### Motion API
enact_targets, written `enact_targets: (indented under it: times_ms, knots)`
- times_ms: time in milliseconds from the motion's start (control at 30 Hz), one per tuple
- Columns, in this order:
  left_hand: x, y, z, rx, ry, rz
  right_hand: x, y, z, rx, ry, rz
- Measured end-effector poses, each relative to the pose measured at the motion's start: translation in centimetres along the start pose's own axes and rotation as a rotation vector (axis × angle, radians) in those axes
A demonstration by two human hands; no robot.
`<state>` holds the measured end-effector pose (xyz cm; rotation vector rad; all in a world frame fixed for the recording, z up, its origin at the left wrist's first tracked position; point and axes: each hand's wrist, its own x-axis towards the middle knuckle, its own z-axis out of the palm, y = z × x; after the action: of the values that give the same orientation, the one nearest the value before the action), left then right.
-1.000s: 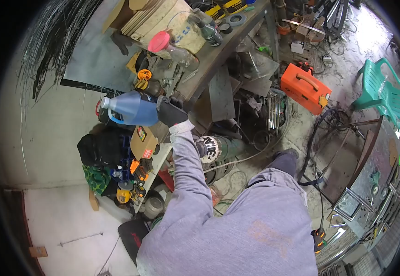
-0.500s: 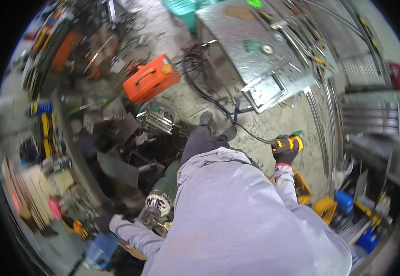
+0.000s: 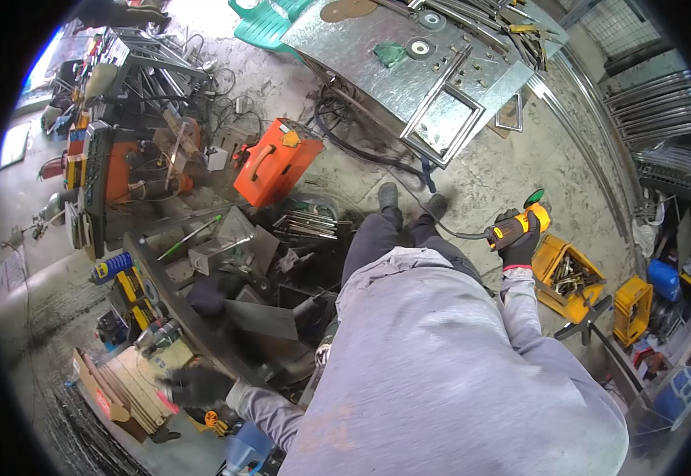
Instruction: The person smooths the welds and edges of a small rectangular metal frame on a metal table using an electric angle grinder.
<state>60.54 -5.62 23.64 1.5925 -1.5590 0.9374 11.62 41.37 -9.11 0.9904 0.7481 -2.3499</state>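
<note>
My right hand [image 3: 518,244], in a dark glove with a red cuff, is wrapped round a yellow and black angle grinder [image 3: 512,228]. The grinder has a green disc [image 3: 534,197] at its far end, and a cable runs from its rear toward the left. My left hand [image 3: 198,386], also in a dark glove, is stretched out at the lower left, over the edge of a bench with stacked boards [image 3: 135,385]. Its fingers are blurred and partly hidden, and nothing can be made out in them. An orange tape measure [image 3: 212,418] lies just below it.
A metal table [image 3: 353,59] at the top holds a rectangular metal frame [image 3: 448,119], discs and metal bars. An orange case [image 3: 278,163] stands on the floor left of my feet. Yellow crates [image 3: 556,278] stand at the right. Scrap metal fills a bin [image 3: 167,305] at the left.
The view has shifted and turned, bringing more of the left bench and the right crates into sight. My left hand reaches over the boards now. The grinder stays in my right hand.
</note>
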Motion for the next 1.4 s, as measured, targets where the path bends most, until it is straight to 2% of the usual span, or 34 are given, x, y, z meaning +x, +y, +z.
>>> enact_targets:
  times_ms: [33,67,100,133,167,200,233,267,333,367,400,500,567,767,833,867,900,1000,1167,1233,1300,1367,1400]
  knots:
    - [0.0,5.1,0.0,-0.119,-0.075,0.023,0.0,0.2,0.2,0.020,0.000,0.004]
    - [-0.7,11.5,-0.8,-0.437,-0.215,-0.045,0.1,0.5,0.3,0.030,-0.020,-0.024]
    - [-2.5,11.6,2.8,-0.584,-0.252,0.086,0.2,0.8,0.5,0.045,-0.041,-0.055]
    - [-5.4,8.4,8.1,-0.272,-0.399,0.523,0.2,0.8,0.3,0.039,-0.078,-0.053]
    - [-5.8,14.6,8.0,-0.153,-0.068,0.952,-0.1,0.8,0.3,0.002,-0.042,-0.066]
    - [-8.2,18.0,11.3,-0.669,-0.227,0.869,-0.7,1.0,0.6,-0.012,-0.009,-0.081]
    - [-9.8,24.2,7.9,-0.647,-0.294,0.955,-1.3,1.0,1.3,-0.028,0.021,-0.094]
    - [-12.1,27.8,7.8,-0.760,-0.456,1.002,-2.3,1.0,2.4,0.002,0.015,-0.098]
    - [-16.1,35.1,8.9,-1.111,-0.479,1.063,-4.8,1.1,4.9,-0.081,0.082,-0.132]
    - [-16.6,38.9,5.0,-1.345,-0.799,0.802,-5.2,0.9,5.0,-0.055,0.073,-0.141]
    - [-16.8,41.7,2.6,-1.366,-1.232,0.447,-5.5,0.7,4.7,-0.090,0.060,-0.150]
    - [-19.0,48.6,3.0,-1.465,-1.267,0.545,-7.4,-0.1,4.8,-0.082,0.015,-0.189]
    - [-19.1,52.6,2.1,-1.271,-1.377,0.698,-8.8,-0.6,4.7,-0.158,0.033,-0.263]
    - [-20.4,60.9,0.4,-1.169,-1.292,1.051,-12.3,-1.6,3.6,-0.160,0.088,-0.423]
    - [-21.1,62.4,0.2,-0.979,-1.283,1.281,-13.3,-1.6,3.0,-0.176,0.107,-0.452]
    - [-21.8,62.5,0.6,-0.984,-1.208,1.382,-13.2,-1.5,2.3,-0.119,0.101,-0.471]
    - [-22.9,62.7,0.8,-0.998,-1.203,1.404,-13.3,-1.4,1.6,-0.104,0.112,-0.487]
    - [-23.9,62.8,-0.1,-1.027,-1.035,1.254,-13.5,-1.5,1.0,-0.060,0.120,-0.537]
    - [-23.4,63.3,0.2,-1.004,-1.094,1.305,-14.1,-1.7,1.1,-0.051,0.175,-0.575]
    - [-24.1,62.9,0.5,-1.050,-1.151,1.252,-13.9,-1.9,1.1,-0.039,0.174,-0.560]
    - [-25.0,62.0,1.0,-1.142,-1.107,1.246,-13.8,-2.1,1.4,-0.065,0.156,-0.583]
    - [-24.9,61.3,-0.2,-0.939,-1.046,1.293,-13.8,-2.3,1.9,-0.101,0.167,-0.586]
    - [-24.9,61.1,-0.8,-0.871,-0.953,1.378,-13.8,-2.4,2.2,-0.136,0.161,-0.586]
